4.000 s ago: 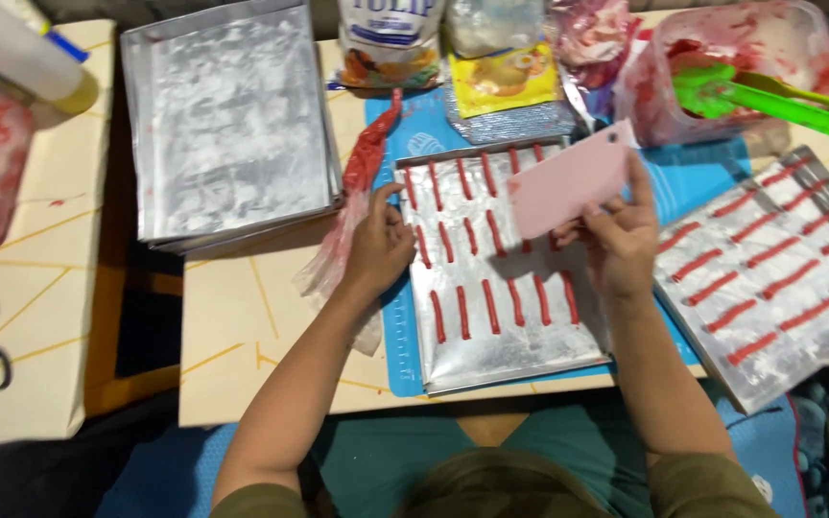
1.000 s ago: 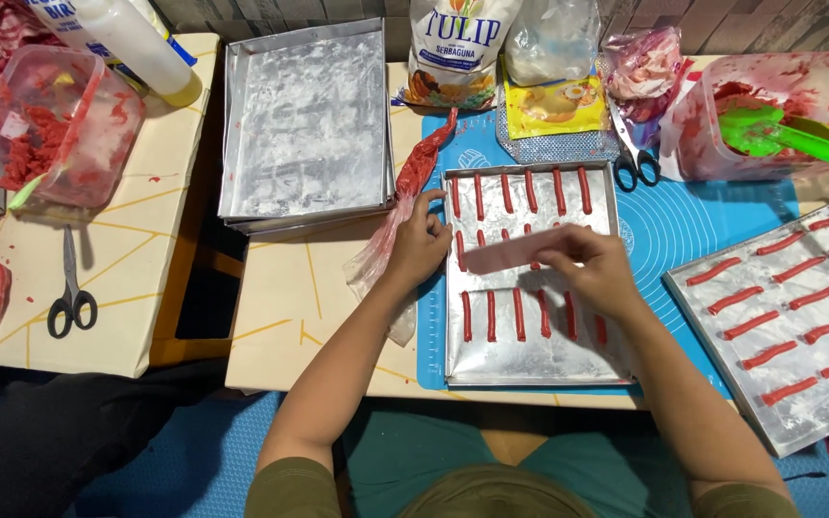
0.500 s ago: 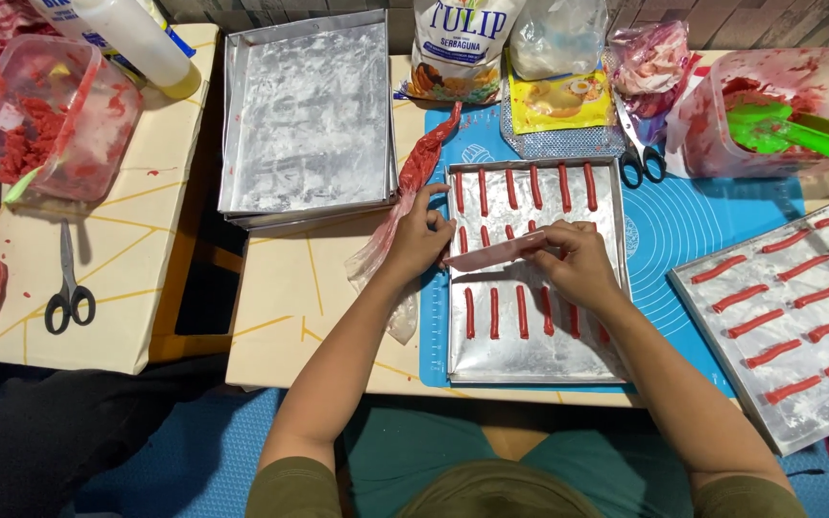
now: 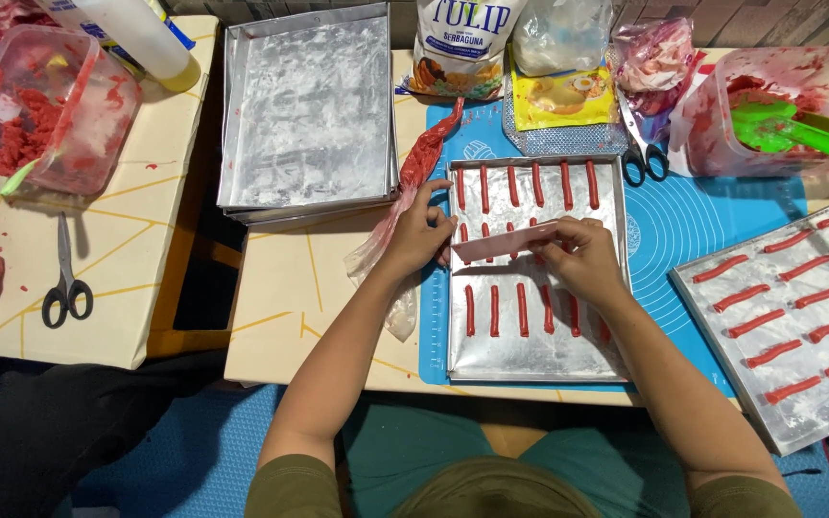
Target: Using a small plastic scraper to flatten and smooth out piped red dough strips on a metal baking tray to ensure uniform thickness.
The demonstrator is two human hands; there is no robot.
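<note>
Only 1 view here, the head camera, looking almost straight down from above the person's own shoulders onto the tabletop (image 4: 290, 317). It sits fairly near, both forearms reaching up from the bottom edge, the far wall just skimming the top.

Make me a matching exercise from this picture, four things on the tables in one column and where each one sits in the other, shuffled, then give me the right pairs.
Things:
1. pink scraper
2. green spatula
3. black-handled scissors
4. empty tray

Places:
A. lying on the far left table, below the tub of red paste
B. held by both hands across the middle tray of red strips
C. inside the smeared clear tub at the upper right
D. stacked at the top, left of the flour bag

Pairs: 1-B, 2-C, 3-A, 4-D
</note>
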